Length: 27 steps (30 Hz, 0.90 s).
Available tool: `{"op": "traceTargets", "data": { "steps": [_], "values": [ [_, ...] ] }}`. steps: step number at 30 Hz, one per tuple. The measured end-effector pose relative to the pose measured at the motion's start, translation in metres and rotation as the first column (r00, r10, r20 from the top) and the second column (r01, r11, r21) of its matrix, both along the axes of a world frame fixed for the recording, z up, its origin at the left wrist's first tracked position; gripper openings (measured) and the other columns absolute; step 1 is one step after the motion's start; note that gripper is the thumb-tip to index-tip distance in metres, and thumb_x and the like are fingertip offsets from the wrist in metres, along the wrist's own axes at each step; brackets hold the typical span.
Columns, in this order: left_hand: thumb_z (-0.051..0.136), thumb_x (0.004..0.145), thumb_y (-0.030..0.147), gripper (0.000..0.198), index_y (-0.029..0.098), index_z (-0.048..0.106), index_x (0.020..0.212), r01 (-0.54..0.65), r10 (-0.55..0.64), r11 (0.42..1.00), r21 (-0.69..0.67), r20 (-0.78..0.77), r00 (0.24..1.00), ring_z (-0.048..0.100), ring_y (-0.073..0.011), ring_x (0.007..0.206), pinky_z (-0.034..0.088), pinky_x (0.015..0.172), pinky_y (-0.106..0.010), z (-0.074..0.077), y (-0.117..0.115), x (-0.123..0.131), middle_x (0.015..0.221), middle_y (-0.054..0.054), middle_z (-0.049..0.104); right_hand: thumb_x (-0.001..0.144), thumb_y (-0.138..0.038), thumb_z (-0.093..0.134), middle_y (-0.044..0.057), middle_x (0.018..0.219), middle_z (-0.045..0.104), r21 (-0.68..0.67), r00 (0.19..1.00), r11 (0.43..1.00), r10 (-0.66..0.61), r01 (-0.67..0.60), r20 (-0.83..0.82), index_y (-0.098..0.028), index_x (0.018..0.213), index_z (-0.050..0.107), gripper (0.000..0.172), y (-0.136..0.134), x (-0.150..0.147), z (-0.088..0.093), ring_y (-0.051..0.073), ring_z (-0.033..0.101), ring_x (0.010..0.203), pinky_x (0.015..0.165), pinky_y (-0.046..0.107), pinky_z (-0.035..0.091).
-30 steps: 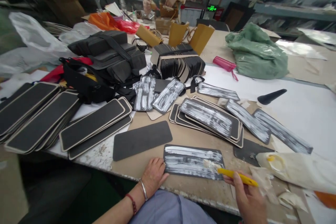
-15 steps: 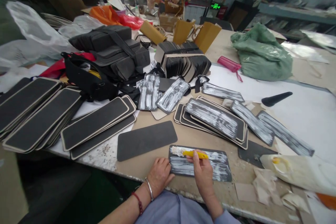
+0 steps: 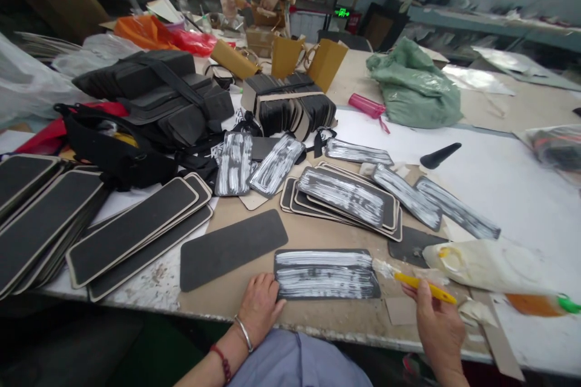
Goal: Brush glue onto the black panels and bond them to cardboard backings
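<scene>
The tabletop [image 3: 512, 110] spreads across the view. Bulkiest on it are the green plastic bag [image 3: 417, 92] at the far side and the left-hand stack of pale-rimmed black panels [image 3: 51, 217] near the front edge. A plain dark panel [image 3: 233, 249] lies flat on brown sheeting, angled just beyond the left hand.

Directly in front of the person, to the right of that panel, lies the streaked panel [image 3: 324, 275], flat, with white bands brushed along its length and dark gaps showing between them. It looks light and fairly stiff; the white coat (glue, perhaps, though nothing labels it) is probably wet and slippery. The safest hold would be by the dark rim or a corner, keeping fingertips off the white.

The left hand [image 3: 260, 301] is palm down, fingers loosely bent and close together, resting against the panel's near left corner without gripping it. The right hand [image 3: 438, 321] is closed around the yellow handle of a flat brush [image 3: 407, 280]. The whitened bristles are at the panel's right end; whether they touch it, I cannot tell.
</scene>
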<state>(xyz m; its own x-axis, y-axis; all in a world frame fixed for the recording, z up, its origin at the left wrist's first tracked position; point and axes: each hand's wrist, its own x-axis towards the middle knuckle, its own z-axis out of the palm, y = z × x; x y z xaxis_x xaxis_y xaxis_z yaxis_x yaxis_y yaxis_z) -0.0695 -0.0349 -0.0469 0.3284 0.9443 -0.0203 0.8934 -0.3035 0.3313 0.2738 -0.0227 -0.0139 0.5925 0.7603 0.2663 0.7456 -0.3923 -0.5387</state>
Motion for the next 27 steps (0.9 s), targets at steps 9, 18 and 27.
{"op": "traceTargets", "data": {
  "steps": [9, 18, 27],
  "values": [
    [0.044, 0.073, 0.011, 0.036, 0.014, 0.052, 0.108, -0.407, 0.546, 0.826, -0.390, 0.373, 0.750, 0.052, -0.0215, 0.101, 0.042, 0.090, -0.038, -0.003, 0.002, 0.022, 0.106, -0.011, 0.055, 0.080, -0.068, 0.027, 0.012, 0.079, 0.067, -0.045, 0.971, 0.981, 0.194, -0.189, 0.139, -0.013, 0.085, 0.060, 0.065, -0.034, -0.010, 0.003, 0.024, 0.063, 0.068, 0.056, 0.031, 0.046],
    [0.052, 0.066, 0.017, 0.028, 0.011, 0.058, 0.092, -0.452, 0.879, 0.474, -0.756, 0.379, 0.289, 0.057, -0.0144, 0.058, 0.045, 0.054, -0.024, -0.013, 0.026, 0.016, 0.063, -0.002, 0.060, 0.080, -0.068, 0.028, 0.011, 0.076, 0.066, -0.020, 0.971, 0.982, 0.190, -0.190, 0.145, -0.017, 0.076, 0.061, 0.061, -0.036, -0.004, -0.001, 0.025, 0.063, 0.068, 0.057, 0.032, 0.046],
    [0.060, 0.050, 0.039, 0.028, 0.019, 0.042, 0.043, -0.300, 0.827, 0.547, -0.782, 0.450, 0.337, 0.039, -0.0092, 0.045, 0.031, 0.043, -0.021, -0.001, 0.026, 0.016, 0.042, 0.007, 0.037, 0.083, -0.062, 0.032, 0.010, 0.078, 0.067, -0.005, 0.967, 0.970, 0.241, -0.242, 0.081, -0.014, 0.086, 0.059, 0.055, -0.042, 0.001, -0.003, 0.023, 0.064, 0.069, 0.060, 0.031, 0.047]
  ]
}}
